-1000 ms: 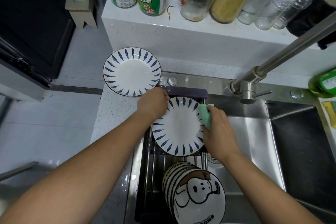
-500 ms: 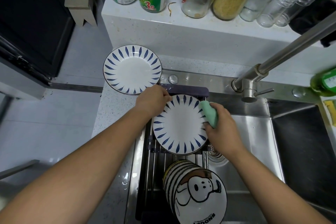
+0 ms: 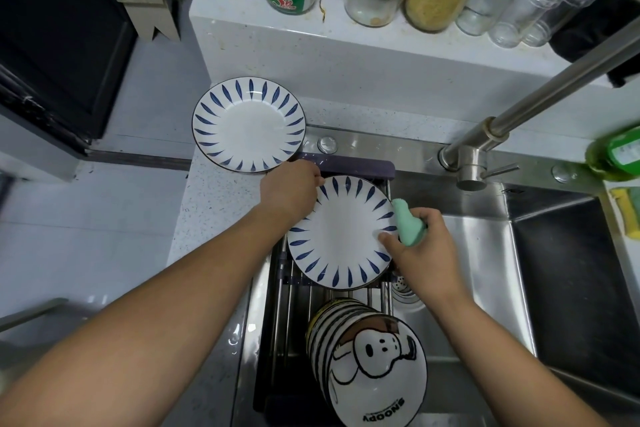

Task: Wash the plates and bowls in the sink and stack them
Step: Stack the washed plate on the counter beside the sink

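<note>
Steel sink [image 3: 485, 253] set in a speckled white counter, rack [image 3: 294, 305] across its left side. Left hand [image 3: 291, 189]: fingers curled over the upper-left rim of a blue-petal plate [image 3: 341, 232] held above the rack. Right hand [image 3: 420, 250]: fingers closed around a green sponge [image 3: 408, 225] against the plate's right rim. Second matching plate [image 3: 248, 124] on the counter, behind left. Stacked bowls [image 3: 367, 360] tilted in the rack, nearest.

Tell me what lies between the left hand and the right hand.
In the head view, the plate spans the gap: the left hand grips its left rim, and the right hand presses a green sponge against its right rim.
</note>
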`<state>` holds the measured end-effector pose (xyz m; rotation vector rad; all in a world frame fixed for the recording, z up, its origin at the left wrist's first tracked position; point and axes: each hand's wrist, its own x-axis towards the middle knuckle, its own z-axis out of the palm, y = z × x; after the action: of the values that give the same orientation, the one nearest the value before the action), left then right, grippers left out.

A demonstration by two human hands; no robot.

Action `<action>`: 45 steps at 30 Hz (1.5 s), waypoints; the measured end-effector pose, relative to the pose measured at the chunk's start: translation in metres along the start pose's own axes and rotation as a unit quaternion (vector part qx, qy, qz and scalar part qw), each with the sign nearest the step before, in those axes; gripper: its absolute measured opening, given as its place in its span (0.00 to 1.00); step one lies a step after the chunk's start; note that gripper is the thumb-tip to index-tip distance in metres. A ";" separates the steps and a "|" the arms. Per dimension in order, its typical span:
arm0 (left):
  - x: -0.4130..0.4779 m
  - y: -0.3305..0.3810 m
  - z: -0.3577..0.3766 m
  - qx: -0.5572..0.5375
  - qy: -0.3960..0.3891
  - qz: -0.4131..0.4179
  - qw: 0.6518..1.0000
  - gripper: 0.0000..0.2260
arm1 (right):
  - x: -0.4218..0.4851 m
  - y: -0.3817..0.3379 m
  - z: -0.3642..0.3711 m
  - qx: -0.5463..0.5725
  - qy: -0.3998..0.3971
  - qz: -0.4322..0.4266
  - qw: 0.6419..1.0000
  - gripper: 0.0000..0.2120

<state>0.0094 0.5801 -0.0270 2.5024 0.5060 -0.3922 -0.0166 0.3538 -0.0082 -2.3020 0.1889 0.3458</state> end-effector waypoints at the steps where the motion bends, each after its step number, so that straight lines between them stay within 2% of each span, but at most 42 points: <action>1: -0.001 0.000 0.001 0.005 0.000 0.003 1.000 0.10 | -0.002 0.001 -0.001 -0.010 -0.001 -0.002 1.000 0.23; 5: -0.003 0.001 0.001 0.026 -0.001 0.015 1.000 0.13 | -0.010 -0.002 -0.004 -0.057 -0.001 -0.036 0.998 0.21; 9: -0.005 0.002 0.001 0.047 -0.016 0.022 0.999 0.15 | -0.013 -0.009 -0.001 -0.100 -0.010 -0.081 0.992 0.23; 17: -0.003 0.002 -0.008 -0.032 -0.029 0.000 0.999 0.09 | -0.007 -0.001 -0.009 -0.023 -0.017 -0.080 0.996 0.20; 22: -0.007 0.006 -0.015 -0.123 -0.011 0.017 0.992 0.09 | 0.000 -0.001 -0.025 0.046 0.004 -0.086 0.995 0.19; 24: -0.011 0.009 -0.021 -0.160 -0.010 0.023 0.987 0.12 | 0.000 -0.001 -0.031 0.066 0.005 -0.087 0.994 0.19; 28: -0.026 0.020 -0.034 -0.278 -0.045 0.003 0.959 0.22 | -0.006 -0.005 -0.045 0.114 0.011 -0.085 0.990 0.17; 31: -0.042 0.027 -0.038 -0.397 -0.132 -0.048 0.907 0.25 | -0.012 -0.005 -0.057 0.135 0.013 -0.084 0.987 0.17; 34: -0.065 0.032 -0.038 -0.473 -0.170 -0.038 0.864 0.16 | -0.023 -0.004 -0.070 0.151 0.006 -0.078 0.985 0.16; 37: -0.087 0.043 -0.041 -0.529 -0.162 -0.033 0.832 0.15 | -0.033 -0.004 -0.086 0.154 0.008 -0.089 0.984 0.16; 41: -0.115 0.066 -0.045 -0.565 -0.136 -0.032 0.813 0.13 | -0.048 -0.003 -0.113 0.173 -0.002 -0.072 0.982 0.12; 45: -0.146 0.089 -0.045 -0.536 -0.082 0.014 0.840 0.12 | -0.075 0.010 -0.144 0.161 -0.019 -0.079 0.984 0.07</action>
<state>-0.0746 0.4969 0.1050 1.3671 0.4386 -0.2057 -0.0637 0.2441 0.1021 -1.9735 0.0385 0.2562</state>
